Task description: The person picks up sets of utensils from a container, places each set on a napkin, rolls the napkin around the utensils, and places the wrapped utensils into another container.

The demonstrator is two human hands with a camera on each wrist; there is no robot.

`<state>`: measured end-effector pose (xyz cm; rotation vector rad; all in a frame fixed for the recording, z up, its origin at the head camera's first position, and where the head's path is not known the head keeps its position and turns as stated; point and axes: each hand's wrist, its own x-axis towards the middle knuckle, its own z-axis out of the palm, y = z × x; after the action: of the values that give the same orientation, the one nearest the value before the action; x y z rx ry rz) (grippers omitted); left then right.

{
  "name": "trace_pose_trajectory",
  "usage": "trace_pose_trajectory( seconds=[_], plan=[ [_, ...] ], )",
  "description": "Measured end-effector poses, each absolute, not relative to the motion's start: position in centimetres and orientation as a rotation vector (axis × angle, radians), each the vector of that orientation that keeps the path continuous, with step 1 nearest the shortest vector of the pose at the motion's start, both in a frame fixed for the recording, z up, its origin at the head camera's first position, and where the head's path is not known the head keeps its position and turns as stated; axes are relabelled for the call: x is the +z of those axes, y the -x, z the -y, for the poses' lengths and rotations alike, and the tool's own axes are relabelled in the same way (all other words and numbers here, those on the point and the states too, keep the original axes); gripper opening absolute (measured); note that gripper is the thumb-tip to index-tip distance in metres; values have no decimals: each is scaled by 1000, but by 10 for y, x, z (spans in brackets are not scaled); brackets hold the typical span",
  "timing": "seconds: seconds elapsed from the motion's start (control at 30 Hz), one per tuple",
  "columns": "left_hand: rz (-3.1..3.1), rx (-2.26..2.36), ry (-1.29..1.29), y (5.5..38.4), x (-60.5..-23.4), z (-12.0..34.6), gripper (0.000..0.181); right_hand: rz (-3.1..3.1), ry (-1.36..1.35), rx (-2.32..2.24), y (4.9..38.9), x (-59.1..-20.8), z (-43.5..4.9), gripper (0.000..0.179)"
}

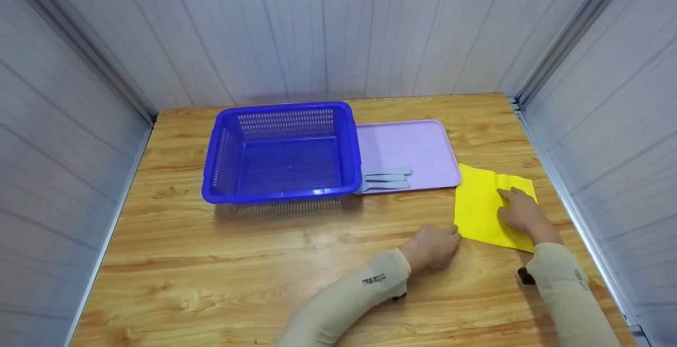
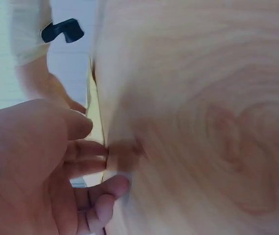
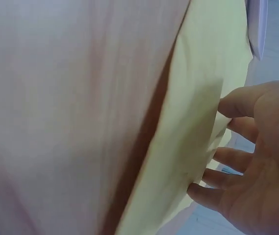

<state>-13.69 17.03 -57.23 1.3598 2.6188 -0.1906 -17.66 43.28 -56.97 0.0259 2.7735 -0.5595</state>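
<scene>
Toward three o'clock on the counter I have the yellow sheet, its ten o'clock edge against or just beside the lilac tray; I cannot tell which. On the sheet's three o'clock half, the right hand rests with loose, spread fingers that grasp nothing. At its eight o'clock corner the left hand touches the edge, index and middle extended, thumb apart, with no pinch that I can see. The step looks like smoothing, so I would pin that corner lightly with the left fingertips and sweep the right fingers outward over the crease at twelve o'clock, pressing evenly, since a hurried push could bunch the sheet
</scene>
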Motion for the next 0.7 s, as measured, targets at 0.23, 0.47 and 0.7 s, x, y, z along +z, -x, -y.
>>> trace_pose_trajectory(
  seconds=[0.23, 0.47, 0.7],
  plan=[
    [-2568, -111, -1423, 120, -569, -163, 34, -2768, 8, -628, 152, -575, -415, 68],
    [-2582, -237, -1304, 100, -562, -150, 47, -2759, 35, -585, 134, -574, -379, 65],
    [-2680, -227, -1215, 82, -558, -116, 20, -2793, 135, -467, 127, -567, -333, 60]
  ],
)
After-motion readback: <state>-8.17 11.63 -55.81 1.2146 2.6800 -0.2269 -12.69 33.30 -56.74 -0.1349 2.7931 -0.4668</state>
